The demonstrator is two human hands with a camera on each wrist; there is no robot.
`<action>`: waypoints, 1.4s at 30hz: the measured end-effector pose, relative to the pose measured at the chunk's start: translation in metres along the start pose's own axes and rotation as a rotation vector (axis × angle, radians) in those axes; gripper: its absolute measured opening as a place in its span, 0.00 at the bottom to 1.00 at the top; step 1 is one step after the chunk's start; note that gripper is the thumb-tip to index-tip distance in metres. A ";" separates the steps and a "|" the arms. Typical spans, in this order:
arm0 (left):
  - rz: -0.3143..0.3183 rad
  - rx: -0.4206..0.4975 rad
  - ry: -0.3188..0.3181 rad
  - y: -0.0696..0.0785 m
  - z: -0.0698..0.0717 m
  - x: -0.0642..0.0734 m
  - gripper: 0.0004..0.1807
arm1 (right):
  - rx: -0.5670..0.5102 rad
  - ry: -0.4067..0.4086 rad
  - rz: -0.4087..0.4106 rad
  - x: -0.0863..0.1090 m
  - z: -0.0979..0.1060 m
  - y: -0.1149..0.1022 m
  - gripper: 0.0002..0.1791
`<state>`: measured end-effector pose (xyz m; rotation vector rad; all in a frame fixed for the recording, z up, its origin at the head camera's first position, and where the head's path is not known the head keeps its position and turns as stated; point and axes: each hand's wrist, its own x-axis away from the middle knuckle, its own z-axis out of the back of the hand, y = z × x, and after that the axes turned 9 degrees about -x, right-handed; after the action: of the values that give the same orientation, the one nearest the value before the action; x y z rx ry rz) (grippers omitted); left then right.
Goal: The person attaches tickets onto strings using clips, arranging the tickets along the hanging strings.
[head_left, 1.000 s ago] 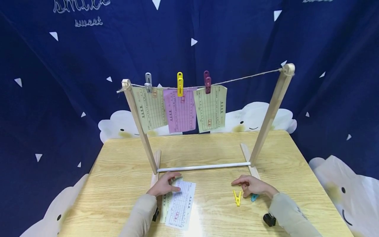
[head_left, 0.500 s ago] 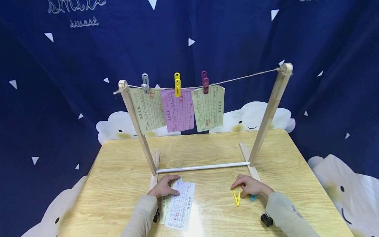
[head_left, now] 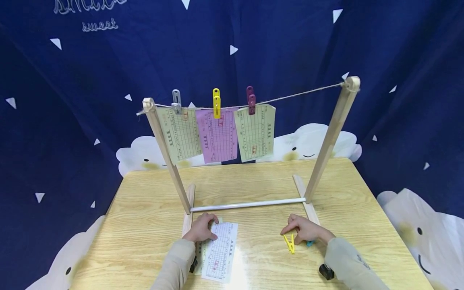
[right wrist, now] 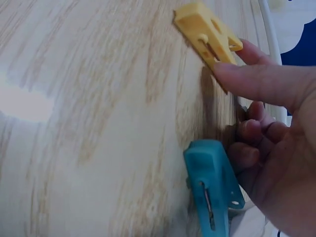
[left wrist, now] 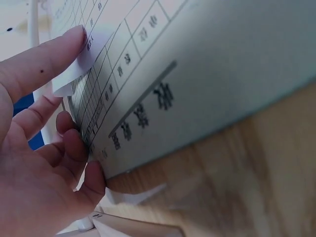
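Note:
My right hand (head_left: 307, 228) pinches the handles of a yellow clothespin (head_left: 290, 244) between thumb and index finger. In the right wrist view, a teal clothespin (right wrist: 207, 182) lies on the table beside the curled other fingers. My left hand (head_left: 201, 228) rests at the upper left of a white receipt slip (head_left: 221, 249), thumb and index finger apart. In the left wrist view the thumb touches the white slip, whose edge is bent up, and the other fingers touch the border of a pale green receipt slip (left wrist: 197, 98) underneath.
A wooden frame (head_left: 335, 137) with a twine line (head_left: 301, 95) stands behind the hands. Green, pink and green slips hang there from grey (head_left: 176, 101), yellow (head_left: 216, 104) and maroon (head_left: 251, 100) clothespins. A white rod (head_left: 250, 205) joins its feet on the wooden table (head_left: 145, 241).
The right hand has closed its thumb and index finger onto the yellow clothespin and tilted it slightly. The left hand has shifted a little toward me over the slips, its fingers drawing slightly closer.

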<state>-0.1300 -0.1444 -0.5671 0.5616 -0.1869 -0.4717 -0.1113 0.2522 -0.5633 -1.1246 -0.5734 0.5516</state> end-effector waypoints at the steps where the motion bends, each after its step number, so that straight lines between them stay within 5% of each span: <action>1: 0.041 0.004 -0.017 0.008 0.005 0.001 0.22 | 0.003 0.000 0.004 0.000 0.000 0.000 0.24; 7: 0.102 -0.032 -0.038 0.010 0.005 0.002 0.19 | 0.030 -0.005 0.035 0.001 -0.001 -0.002 0.20; 12: 0.084 -0.001 0.008 0.005 0.003 0.001 0.15 | 0.012 -0.005 0.036 0.002 0.002 -0.005 0.18; 20: 0.078 0.172 0.052 0.006 0.011 0.005 0.11 | -0.230 -0.011 -0.038 0.008 0.012 -0.008 0.17; 25: 0.076 0.222 0.088 0.014 0.021 0.004 0.10 | -0.324 0.051 -0.049 0.012 0.021 -0.010 0.19; 35: 0.061 0.315 0.137 0.039 0.041 0.003 0.05 | -0.243 0.157 0.013 0.019 0.028 -0.028 0.19; 42: 0.069 0.357 0.155 0.065 0.053 0.003 0.03 | -0.301 0.183 0.054 0.023 0.034 -0.046 0.21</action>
<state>-0.1191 -0.1224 -0.4868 0.9354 -0.1425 -0.3271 -0.1124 0.2746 -0.5056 -1.4631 -0.4777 0.4110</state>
